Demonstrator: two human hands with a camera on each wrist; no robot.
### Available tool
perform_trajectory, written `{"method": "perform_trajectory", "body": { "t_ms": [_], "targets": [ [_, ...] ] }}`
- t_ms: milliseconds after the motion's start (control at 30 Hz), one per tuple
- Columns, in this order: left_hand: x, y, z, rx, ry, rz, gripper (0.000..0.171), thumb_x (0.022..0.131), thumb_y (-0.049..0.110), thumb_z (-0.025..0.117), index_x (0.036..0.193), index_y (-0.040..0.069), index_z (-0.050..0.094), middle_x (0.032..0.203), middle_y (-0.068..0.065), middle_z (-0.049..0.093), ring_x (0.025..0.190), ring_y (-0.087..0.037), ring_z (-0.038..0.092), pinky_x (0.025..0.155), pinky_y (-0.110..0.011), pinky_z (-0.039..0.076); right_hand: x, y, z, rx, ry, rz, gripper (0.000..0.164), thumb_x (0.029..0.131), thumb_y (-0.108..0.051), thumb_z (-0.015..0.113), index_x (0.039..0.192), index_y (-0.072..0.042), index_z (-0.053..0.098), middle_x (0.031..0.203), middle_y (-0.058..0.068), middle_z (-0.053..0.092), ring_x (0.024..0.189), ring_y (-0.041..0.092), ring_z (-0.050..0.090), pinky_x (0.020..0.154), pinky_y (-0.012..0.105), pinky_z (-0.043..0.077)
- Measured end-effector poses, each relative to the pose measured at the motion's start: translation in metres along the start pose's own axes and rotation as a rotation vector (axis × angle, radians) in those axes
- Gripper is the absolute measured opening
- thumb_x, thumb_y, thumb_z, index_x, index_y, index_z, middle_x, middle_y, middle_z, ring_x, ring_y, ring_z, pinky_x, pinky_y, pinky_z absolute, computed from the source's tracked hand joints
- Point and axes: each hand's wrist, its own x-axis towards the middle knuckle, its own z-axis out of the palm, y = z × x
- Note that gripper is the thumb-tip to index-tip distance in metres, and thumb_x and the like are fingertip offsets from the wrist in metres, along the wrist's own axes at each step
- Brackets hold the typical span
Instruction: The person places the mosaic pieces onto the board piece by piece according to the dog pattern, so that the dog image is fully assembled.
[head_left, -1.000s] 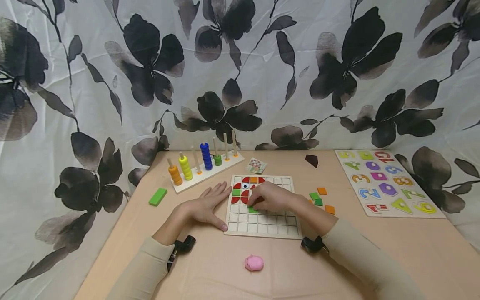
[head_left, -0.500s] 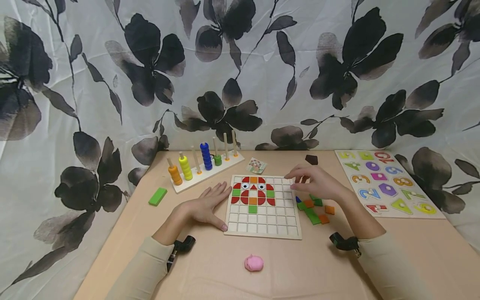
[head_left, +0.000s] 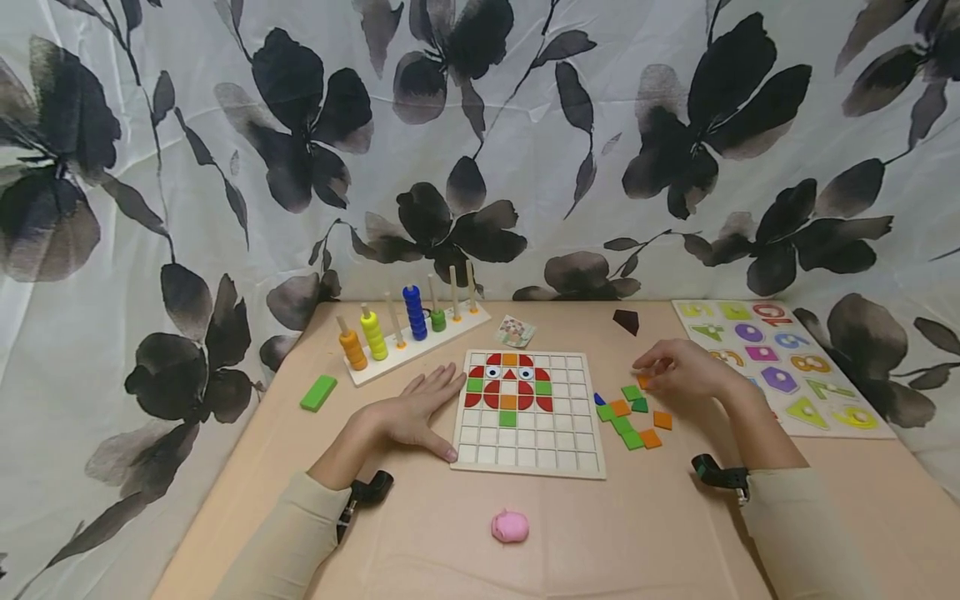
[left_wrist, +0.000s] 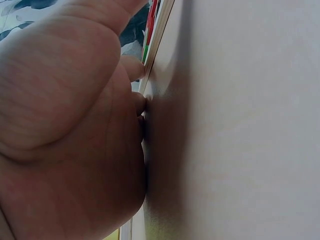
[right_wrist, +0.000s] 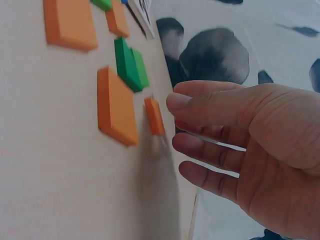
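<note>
A wooden grid board (head_left: 528, 450) carries red, green, orange and eye-patterned tiles that form an owl-like figure (head_left: 508, 387). My left hand (head_left: 405, 417) rests flat on the table, fingers spread, with fingertips and thumb at the board's left edge. To the right of the board lies a scatter of square tiles, among them green tiles (head_left: 622, 425) and an orange tile (head_left: 662, 419). Over the far side of this scatter hovers my right hand (head_left: 686, 368), fingers loosely extended. In the right wrist view its fingertips hold nothing and are close to a small orange tile (right_wrist: 154, 116).
At the back left stands a peg stacker (head_left: 420, 337) with coloured rings, and a green block (head_left: 318, 392) lies before it. A number puzzle board (head_left: 832, 408) is at the right. A small card (head_left: 515, 331), dark piece (head_left: 626, 322) and pink toy (head_left: 510, 527) lie around the board.
My right hand has left the grid board and moved right to the loose tiles, uncovering the figure's right half. My left hand stays at the board's edge.
</note>
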Motion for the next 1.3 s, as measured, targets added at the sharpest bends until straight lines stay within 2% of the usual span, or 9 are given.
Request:
{"method": "perform_trajectory", "body": {
  "t_ms": [200, 367, 533, 667, 800, 933, 1067, 1300],
  "targets": [
    [0.001, 0.000, 0.001, -0.012, -0.006, -0.012, 0.128, 0.063, 0.077, 0.068, 0.156, 0.022, -0.001, 0.161, -0.005, -0.012, 0.146, -0.023, -0.013, 0.117, -0.049, -0.006, 0.000, 0.012, 0.001, 0.012, -0.044, 0.007, 0.028, 0.081, -0.001, 0.072, 0.108, -0.010, 0.074, 0.101, 0.005, 0.068, 0.089, 0.024, 0.054, 0.079, 0.034, 0.047],
    [0.001, 0.000, 0.001, -0.013, -0.005, -0.019, 0.128, 0.062, 0.078, 0.068, 0.155, 0.023, -0.001, 0.161, -0.005, -0.013, 0.146, -0.023, -0.013, 0.117, -0.048, -0.006, 0.001, 0.015, 0.003, 0.002, -0.038, 0.012, 0.029, 0.082, -0.001, 0.071, 0.109, -0.012, 0.074, 0.102, 0.003, 0.067, 0.091, 0.023, 0.055, 0.081, 0.034, 0.047],
    [0.001, -0.001, 0.000, -0.011, -0.008, -0.025, 0.128, 0.062, 0.078, 0.068, 0.155, 0.024, -0.002, 0.161, -0.004, -0.013, 0.146, -0.022, -0.013, 0.117, -0.048, -0.006, 0.002, 0.016, 0.003, -0.019, 0.012, 0.007, 0.028, 0.081, -0.003, 0.075, 0.106, -0.014, 0.073, 0.098, 0.001, 0.066, 0.088, 0.022, 0.054, 0.078, 0.031, 0.049],
    [0.002, -0.001, 0.001, -0.010, -0.009, -0.027, 0.128, 0.062, 0.079, 0.067, 0.155, 0.024, -0.002, 0.161, -0.004, -0.013, 0.146, -0.022, -0.013, 0.117, -0.047, -0.007, 0.004, 0.017, 0.005, 0.013, 0.067, 0.033, 0.024, 0.079, -0.004, 0.077, 0.099, -0.016, 0.074, 0.090, 0.001, 0.066, 0.083, 0.023, 0.054, 0.073, 0.028, 0.050],
    [0.002, -0.001, 0.001, -0.012, -0.007, -0.023, 0.128, 0.062, 0.078, 0.068, 0.155, 0.024, -0.001, 0.161, -0.004, -0.013, 0.146, -0.023, -0.013, 0.117, -0.048, -0.006, 0.004, 0.013, 0.007, 0.030, 0.110, 0.031, 0.018, 0.081, -0.007, 0.076, 0.097, -0.015, 0.075, 0.088, -0.002, 0.068, 0.083, 0.021, 0.057, 0.074, 0.024, 0.051],
    [0.001, -0.001, 0.001, -0.004, -0.001, -0.013, 0.128, 0.063, 0.078, 0.068, 0.156, 0.023, 0.000, 0.161, -0.006, -0.012, 0.146, -0.026, -0.012, 0.117, -0.050, -0.005, 0.007, 0.001, 0.007, 0.053, 0.158, -0.046, 0.016, 0.084, -0.011, 0.075, 0.099, -0.014, 0.074, 0.090, -0.003, 0.070, 0.082, 0.019, 0.060, 0.074, 0.021, 0.051],
    [0.001, 0.000, -0.001, -0.004, -0.002, -0.008, 0.128, 0.063, 0.077, 0.068, 0.156, 0.022, 0.000, 0.161, -0.006, -0.012, 0.147, -0.026, -0.012, 0.117, -0.050, -0.005, 0.012, -0.021, 0.008, 0.091, 0.192, -0.119, 0.015, 0.084, -0.012, 0.074, 0.099, -0.012, 0.074, 0.091, -0.002, 0.071, 0.079, 0.020, 0.060, 0.070, 0.021, 0.053],
    [0.000, 0.003, -0.002, -0.011, -0.008, -0.020, 0.128, 0.064, 0.076, 0.069, 0.156, 0.021, 0.000, 0.161, -0.006, -0.011, 0.146, -0.025, -0.011, 0.117, -0.049, -0.005, 0.027, -0.061, 0.020, 0.197, 0.154, -0.155, 0.012, 0.086, -0.016, 0.073, 0.098, -0.016, 0.074, 0.095, -0.004, 0.071, 0.082, 0.018, 0.063, 0.072, 0.025, 0.055]
  ]
}}
